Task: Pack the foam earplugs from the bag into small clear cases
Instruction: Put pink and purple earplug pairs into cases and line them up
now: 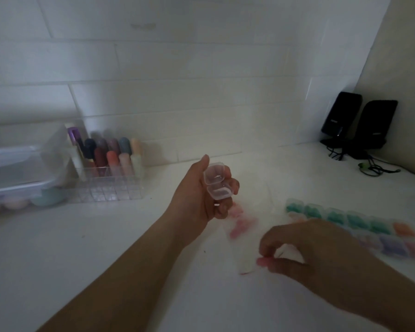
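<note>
Clear plastic, hinged and lying open, the small case (pixel 216 184) sits gripped in the left hand (pixel 203 195) above the white counter (pixel 106 236). Nearer, the right hand (pixel 304 248) pinches a pink earplug (pixel 262 261) at the mouth of the bag (pixel 242 236) (blurred, more pink inside). Filled cases (pixel 359 224) line up at right.

Against the tiled wall (pixel 201 68) at far left, a clear lidded box (pixel 17 173) over pastel rounded shapes, blurred; just beside it a clear divided organizer (pixel 110 185) holding upright sticks with coloured caps. In the far right corner, two black speakers (pixel 359 123) side by side, dark cables (pixel 371 167) tangled on the white counter (pixel 58 236) in front.
</note>
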Motion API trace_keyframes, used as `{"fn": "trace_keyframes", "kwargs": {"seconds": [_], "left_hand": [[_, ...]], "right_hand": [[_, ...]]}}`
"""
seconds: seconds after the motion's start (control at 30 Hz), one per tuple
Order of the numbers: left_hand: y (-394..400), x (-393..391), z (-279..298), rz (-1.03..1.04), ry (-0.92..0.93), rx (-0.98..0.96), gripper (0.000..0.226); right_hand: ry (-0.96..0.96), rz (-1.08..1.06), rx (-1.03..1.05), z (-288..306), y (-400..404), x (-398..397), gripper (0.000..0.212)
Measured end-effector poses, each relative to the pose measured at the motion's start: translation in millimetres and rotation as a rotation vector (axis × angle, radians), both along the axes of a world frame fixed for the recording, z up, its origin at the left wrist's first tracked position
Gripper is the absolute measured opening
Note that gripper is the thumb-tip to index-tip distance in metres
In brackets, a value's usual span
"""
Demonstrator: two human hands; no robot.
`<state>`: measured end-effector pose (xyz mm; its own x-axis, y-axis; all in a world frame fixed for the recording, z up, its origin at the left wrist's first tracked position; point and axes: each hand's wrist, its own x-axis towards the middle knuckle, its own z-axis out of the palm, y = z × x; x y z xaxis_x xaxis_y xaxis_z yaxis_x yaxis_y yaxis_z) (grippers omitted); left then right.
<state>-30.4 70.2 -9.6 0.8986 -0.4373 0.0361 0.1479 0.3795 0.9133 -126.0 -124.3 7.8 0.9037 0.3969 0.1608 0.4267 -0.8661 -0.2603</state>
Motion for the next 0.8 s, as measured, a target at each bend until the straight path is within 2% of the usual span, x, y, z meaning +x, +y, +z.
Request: {"fn": "trace_keyframes", "kwargs": {"seconds": [0.07, 0.1, 0.13, 0.2, 0.3, 0.4, 0.5, 0.57, 0.7, 0.77, 0.8], "left_hand": [[-4, -4, 0, -0.033, -0.046, 0.009, 0.041], [-6, -5, 0, -0.046, -0.067, 0.019, 0.042], [-8, -7, 0, -0.057, -0.089, 0.035, 0.042], [-13, -11, 0, -0.08, -0.138, 0.082, 0.045], [-22, -18, 0, -0.109, -0.2, 0.145, 0.049], [-29, -24, 1, -0.134, -0.202, 0.13, 0.048], [-29, -25, 0, -0.143, -0.15, 0.116, 0.045], [-27, -22, -3, -0.135, -0.13, 0.083, 0.045], [-21, -11, -2, -0.04, -0.034, -0.019, 0.039], [-14, -4, 0, 0.019, 0.03, -0.132, 0.039], [-11, -2, 1, 0.047, 0.052, -0.192, 0.04]], "right_hand": [[0.176, 0.036, 0.279, 22, -8, -6, 0.014], [0.181, 0.019, 0.46, 29, -9, -6, 0.012], [0.13, -0.013, 0.61, 29, -9, -4, 0.014], [-0.085, -0.087, 0.758, 20, -3, -1, 0.016], [-0.381, -0.15, 0.661, 2, 18, 9, 0.011], [-0.48, -0.151, 0.511, -8, 29, 13, 0.01], [-0.457, -0.129, 0.396, -13, 31, 15, 0.007], [-0.449, -0.079, 0.359, -13, 32, 15, 0.012], [-0.55, -0.014, 0.457, 4, 19, 2, 0.009], [-0.433, -0.052, 0.466, 15, 9, -6, 0.014], [-0.309, -0.074, 0.387, 16, 6, -7, 0.017]]}}
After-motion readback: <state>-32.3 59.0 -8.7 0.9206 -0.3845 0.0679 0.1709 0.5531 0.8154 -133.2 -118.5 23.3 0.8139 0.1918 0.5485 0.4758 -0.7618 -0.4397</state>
